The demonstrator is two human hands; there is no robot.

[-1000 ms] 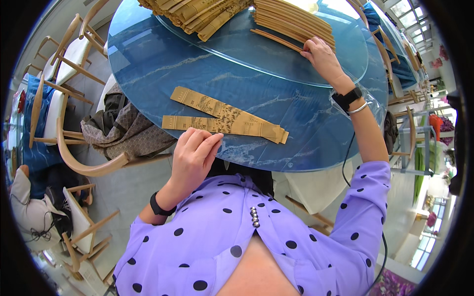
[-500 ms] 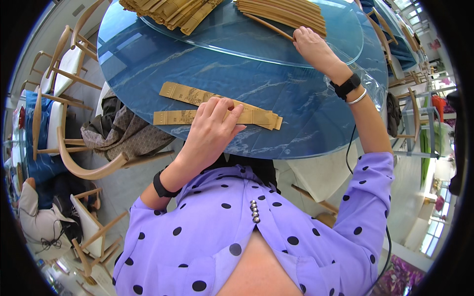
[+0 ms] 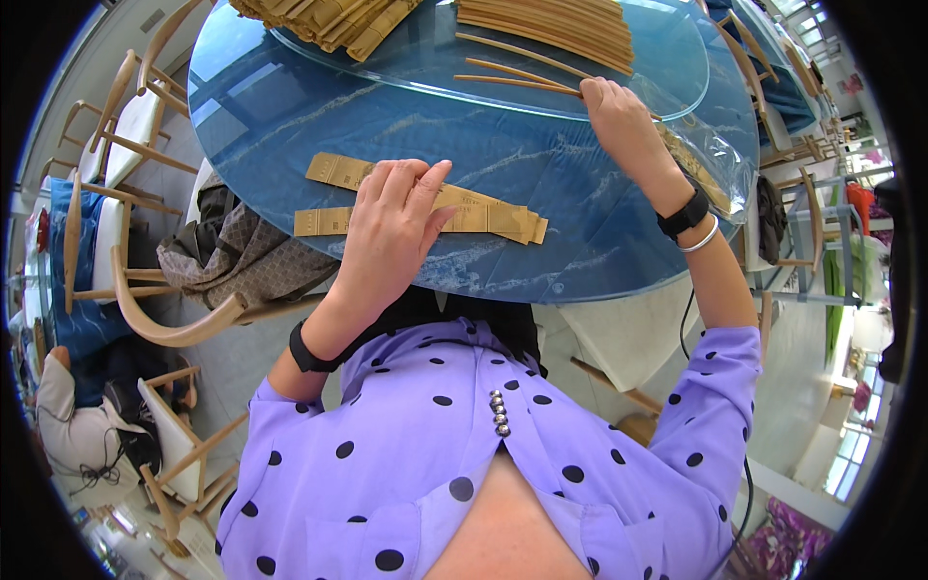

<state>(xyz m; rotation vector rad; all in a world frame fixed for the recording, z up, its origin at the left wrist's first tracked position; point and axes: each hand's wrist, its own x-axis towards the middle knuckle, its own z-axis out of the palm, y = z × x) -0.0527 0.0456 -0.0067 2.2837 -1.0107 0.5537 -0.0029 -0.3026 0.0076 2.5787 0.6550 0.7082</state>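
My right hand [image 3: 619, 121] is closed at the near right of the glass turntable, fingertips pinching a pair of thin brown chopsticks [image 3: 514, 74] by one end. Their other ends point left, spread slightly apart. Another single chopstick [image 3: 512, 46] lies just beyond them, beside a row of many chopsticks [image 3: 546, 27]. Over two long tan paper sleeves near the table edge rests my left hand [image 3: 387, 232], fingers stretched and thumb apart. The upper paper sleeve [image 3: 333, 169] slants across the lower paper sleeve [image 3: 314, 222] at the right. The left palm hides part of both.
A pile of tan paper sleeves [image 3: 329, 21] lies on the glass turntable [image 3: 425, 72] at the far left. Clear plastic packaging [image 3: 715, 159] sits right of my right hand on the blue round table [image 3: 261, 174]. A chair with a patterned cloth [image 3: 242, 251] stands at the left.
My right hand has moved slightly right and nearer, drawing chopsticks away from the row; a pair now shows in its fingers. My left hand has shifted slightly left, its fingers lifting over the sleeves.
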